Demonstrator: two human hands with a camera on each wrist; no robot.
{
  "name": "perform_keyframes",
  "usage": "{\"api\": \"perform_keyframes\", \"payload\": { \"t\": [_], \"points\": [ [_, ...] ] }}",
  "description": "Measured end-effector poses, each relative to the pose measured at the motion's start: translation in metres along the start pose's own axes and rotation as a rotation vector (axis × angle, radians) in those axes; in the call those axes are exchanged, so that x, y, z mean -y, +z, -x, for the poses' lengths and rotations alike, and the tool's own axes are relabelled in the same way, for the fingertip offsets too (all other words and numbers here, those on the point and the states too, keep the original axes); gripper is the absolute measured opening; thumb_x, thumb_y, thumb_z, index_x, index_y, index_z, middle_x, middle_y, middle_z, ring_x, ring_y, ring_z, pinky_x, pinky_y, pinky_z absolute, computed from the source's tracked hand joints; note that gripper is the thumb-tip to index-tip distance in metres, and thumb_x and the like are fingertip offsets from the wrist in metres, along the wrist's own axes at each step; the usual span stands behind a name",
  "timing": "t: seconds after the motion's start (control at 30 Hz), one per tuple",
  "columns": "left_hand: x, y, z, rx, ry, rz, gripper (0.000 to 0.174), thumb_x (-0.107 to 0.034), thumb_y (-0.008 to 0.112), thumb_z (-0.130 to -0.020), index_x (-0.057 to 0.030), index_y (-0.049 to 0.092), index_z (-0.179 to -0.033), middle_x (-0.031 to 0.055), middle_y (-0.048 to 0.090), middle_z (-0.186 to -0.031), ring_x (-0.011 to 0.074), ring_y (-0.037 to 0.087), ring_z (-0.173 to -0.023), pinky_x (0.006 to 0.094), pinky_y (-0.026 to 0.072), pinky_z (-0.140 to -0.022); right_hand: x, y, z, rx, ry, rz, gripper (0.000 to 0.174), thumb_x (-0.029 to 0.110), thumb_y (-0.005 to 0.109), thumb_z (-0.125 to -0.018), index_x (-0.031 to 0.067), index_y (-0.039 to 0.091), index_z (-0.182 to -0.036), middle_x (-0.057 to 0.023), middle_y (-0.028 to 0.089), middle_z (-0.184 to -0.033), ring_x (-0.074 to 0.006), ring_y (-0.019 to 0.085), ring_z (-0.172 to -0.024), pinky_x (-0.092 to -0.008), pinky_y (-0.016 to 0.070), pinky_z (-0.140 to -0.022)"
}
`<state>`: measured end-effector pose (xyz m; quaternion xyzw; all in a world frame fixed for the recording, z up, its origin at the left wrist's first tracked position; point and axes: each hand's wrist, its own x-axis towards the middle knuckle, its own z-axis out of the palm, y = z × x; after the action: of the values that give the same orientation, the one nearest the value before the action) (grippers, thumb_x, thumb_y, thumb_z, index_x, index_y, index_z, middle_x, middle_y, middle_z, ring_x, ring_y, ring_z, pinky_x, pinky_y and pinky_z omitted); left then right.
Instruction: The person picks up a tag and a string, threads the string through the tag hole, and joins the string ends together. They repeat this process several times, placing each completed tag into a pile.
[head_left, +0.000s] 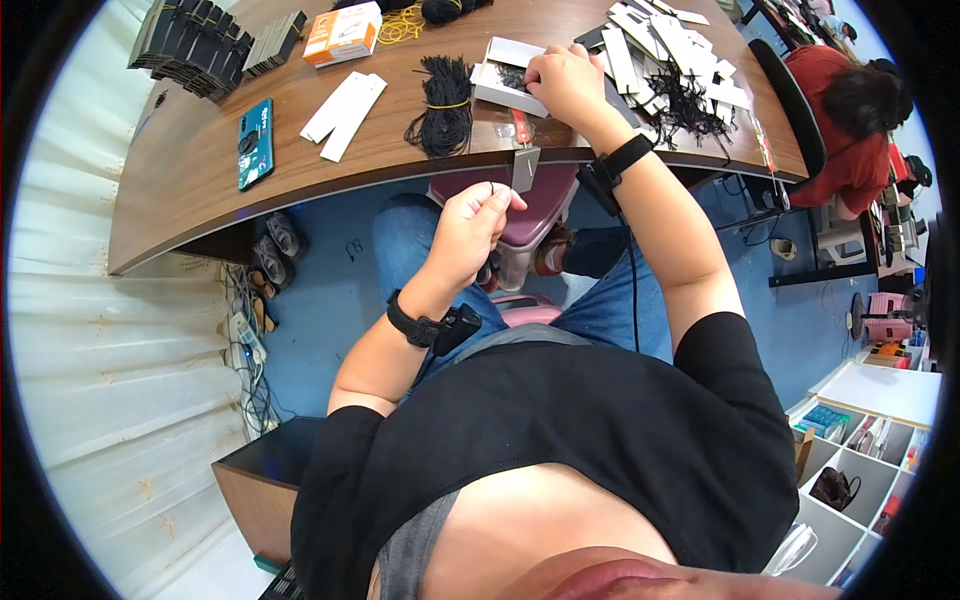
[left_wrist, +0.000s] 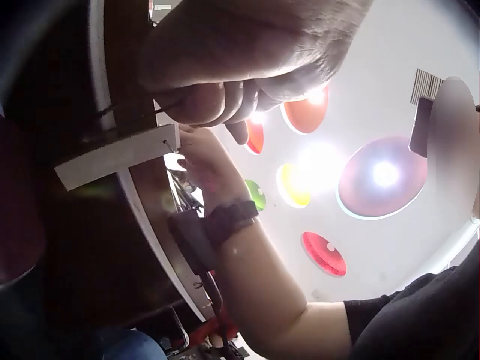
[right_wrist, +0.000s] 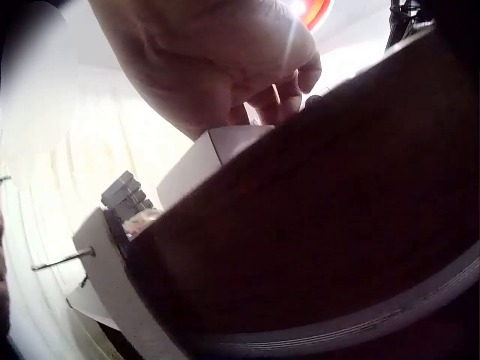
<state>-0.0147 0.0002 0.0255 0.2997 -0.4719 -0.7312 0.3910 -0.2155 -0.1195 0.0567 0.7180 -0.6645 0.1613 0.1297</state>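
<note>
My left hand (head_left: 472,232) pinches a thin black cord (head_left: 492,188) between thumb and fingers, in front of the table edge. A small pale card (head_left: 525,169) sticks out from that edge, just beyond these fingertips. In the left wrist view the card (left_wrist: 116,156) has a small hole with dark string near one end. My right hand (head_left: 568,85) reaches down into an open white box (head_left: 515,99) holding small black pieces (head_left: 512,76). Its fingertips are partly hidden by the box wall, and I cannot tell whether they hold a piece.
A bundle of black cords (head_left: 442,105) lies left of the box. White tags with black strings (head_left: 690,95) are heaped to its right. Further left are white strips (head_left: 343,112), a blue phone (head_left: 256,145) and an orange-white box (head_left: 342,35). A pink stool (head_left: 530,215) stands below.
</note>
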Motion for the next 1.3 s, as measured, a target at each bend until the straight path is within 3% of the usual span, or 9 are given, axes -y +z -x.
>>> {"api": "perform_keyframes", "payload": {
  "t": [0.1,0.2,0.3,0.4,0.53,0.7,1.1,1.23,1.3],
  "points": [
    [-0.002,0.000,0.004,-0.024,0.019,-0.014,0.025,-0.023,0.048,-0.096,-0.0010,0.059,-0.093,-0.0097,0.033,-0.056,0.0004,0.024,-0.046,0.0177,0.0183,-0.042,0.000,-0.004,0.001,0.047,0.027,-0.020,0.009,0.024,0.065,-0.076,0.0205,0.071,-0.082,-0.0013,0.065,-0.086,-0.0215,0.055,-0.094,-0.0405,0.0368,-0.084],
    [-0.005,0.003,0.005,-0.056,0.051,-0.045,0.026,-0.023,0.047,-0.096,-0.0003,0.059,-0.094,-0.0101,0.032,-0.055,0.0002,0.024,-0.046,0.0178,0.0183,-0.042,-0.006,-0.001,0.008,-0.154,-0.003,-0.086,0.010,0.022,0.063,-0.078,0.0178,0.071,-0.083,-0.0014,0.066,-0.087,-0.0225,0.059,-0.089,-0.0404,0.0416,-0.080],
    [-0.007,0.005,0.006,-0.060,0.060,-0.052,0.025,-0.022,0.048,-0.096,0.0000,0.059,-0.093,-0.0103,0.032,-0.055,0.0002,0.024,-0.046,0.0180,0.0181,-0.042,-0.002,-0.004,0.013,-0.462,-0.035,-0.378,0.009,0.017,0.061,-0.078,0.0142,0.069,-0.078,-0.0033,0.067,-0.083,-0.0250,0.062,-0.079,-0.0356,0.0451,-0.070],
    [-0.007,0.006,0.007,-0.055,0.071,-0.050,0.025,-0.022,0.048,-0.096,-0.0003,0.059,-0.092,-0.0102,0.032,-0.055,0.0002,0.024,-0.046,0.0182,0.0180,-0.042,0.015,-0.026,0.045,-0.450,-0.088,-0.735,0.009,0.011,0.060,-0.082,0.0069,0.067,-0.085,-0.0049,0.067,-0.079,-0.0217,0.064,-0.070,-0.0304,0.0472,-0.060],
    [-0.008,0.006,0.010,-0.042,0.108,-0.093,0.024,-0.021,0.049,-0.095,-0.0014,0.059,-0.088,-0.0095,0.034,-0.054,0.0005,0.025,-0.046,0.0184,0.0188,-0.042,0.042,-0.063,0.097,0.248,0.261,-1.696,0.016,0.010,0.055,-0.091,-0.0006,0.062,-0.101,-0.0020,0.062,-0.078,-0.0075,0.057,-0.067,-0.0187,0.0439,-0.061],
    [-0.002,0.009,0.013,-0.012,0.143,-0.244,0.021,-0.019,0.050,-0.093,-0.0019,0.059,-0.085,-0.0076,0.037,-0.055,0.0017,0.028,-0.047,0.0188,0.0213,-0.043,0.036,-0.072,0.114,0.506,0.398,-2.042,0.017,0.010,0.053,-0.092,-0.0009,0.062,-0.102,-0.0005,0.056,-0.076,-0.0075,0.051,-0.066,-0.0196,0.0447,-0.062],
    [-0.017,0.016,0.026,0.108,0.105,-0.234,0.023,-0.020,0.049,-0.094,-0.0011,0.058,-0.086,-0.0070,0.038,-0.057,0.0019,0.029,-0.050,0.0184,0.0217,-0.046,0.027,-0.088,0.133,0.545,0.458,-2.119,0.036,-0.001,0.052,-0.088,0.0041,0.048,-0.123,-0.0005,0.055,-0.078,-0.0069,0.053,-0.064,-0.0182,0.0457,-0.058],
    [-0.015,0.019,0.025,-0.023,0.267,-0.418,0.023,-0.019,0.050,-0.095,0.0005,0.061,-0.090,-0.0010,0.057,-0.071,0.0075,0.050,-0.065,0.0210,0.0420,-0.062,0.045,-0.094,0.149,0.290,0.225,-1.550,0.037,-0.004,0.052,-0.086,0.0028,0.047,-0.122,-0.0009,0.055,-0.074,-0.0057,0.053,-0.065,-0.0199,0.0453,-0.058],
    [-0.009,0.023,0.024,-0.067,0.400,-0.494,0.022,-0.018,0.052,-0.094,0.0014,0.061,-0.091,0.0037,0.062,-0.077,0.0124,0.056,-0.071,0.0246,0.0455,-0.067,0.053,-0.093,0.157,0.092,0.107,-1.246,0.043,-0.006,0.056,-0.081,0.0040,0.048,-0.121,-0.0065,0.055,-0.073,-0.0133,0.056,-0.062,-0.0271,0.0463,-0.058]
  ]
}}
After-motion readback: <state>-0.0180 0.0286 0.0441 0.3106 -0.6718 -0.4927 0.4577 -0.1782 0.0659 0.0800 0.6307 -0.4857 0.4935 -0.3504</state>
